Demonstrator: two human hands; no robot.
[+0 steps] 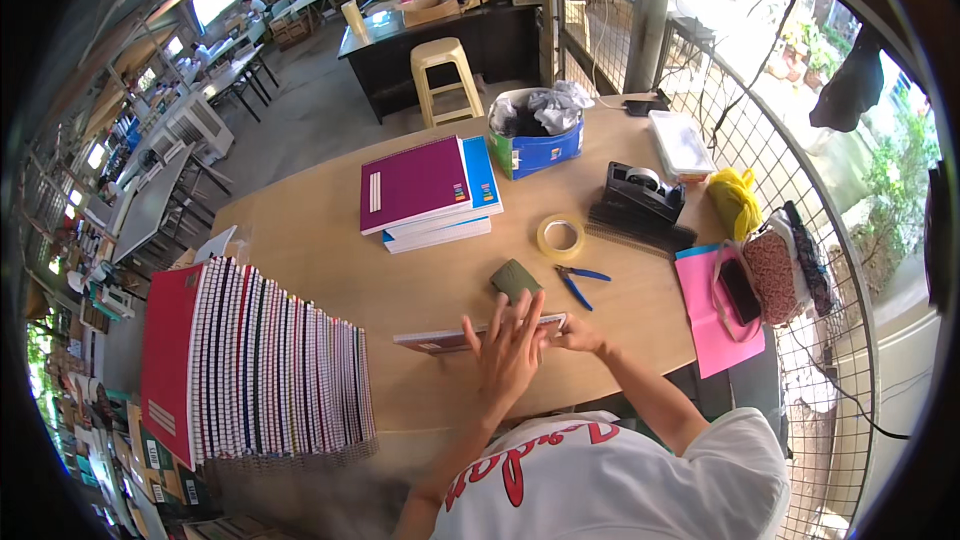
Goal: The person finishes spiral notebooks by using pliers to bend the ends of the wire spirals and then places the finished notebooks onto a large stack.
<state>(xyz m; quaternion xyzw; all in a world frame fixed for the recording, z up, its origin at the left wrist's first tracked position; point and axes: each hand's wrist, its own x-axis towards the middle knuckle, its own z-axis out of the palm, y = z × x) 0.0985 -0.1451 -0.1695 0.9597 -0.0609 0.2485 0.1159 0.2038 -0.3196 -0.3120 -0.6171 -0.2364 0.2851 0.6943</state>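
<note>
A notebook with a reddish-brown cover [440,342] stands on its edge at the table's near side, seen almost edge-on. My right hand [577,334] grips its right end, the fingers partly hidden. With fingers spread, my left hand [508,350] lies over the middle of the notebook and does not close round it. Just beyond the fingertips is a folded dark green piece [514,279], its material unclear. Blue-handled pliers [580,285] rest to the right of it, and a roll of clear yellowish tape [560,237] lies farther back.
To the left stands a long row of spiral-bound notebooks [270,360]. Purple and blue notebooks [415,185] are piled at the back. A blue box [540,152], a black tape dispenser [645,195], a pink sheet [712,325] and a phone [740,290] occupy the far and right sides.
</note>
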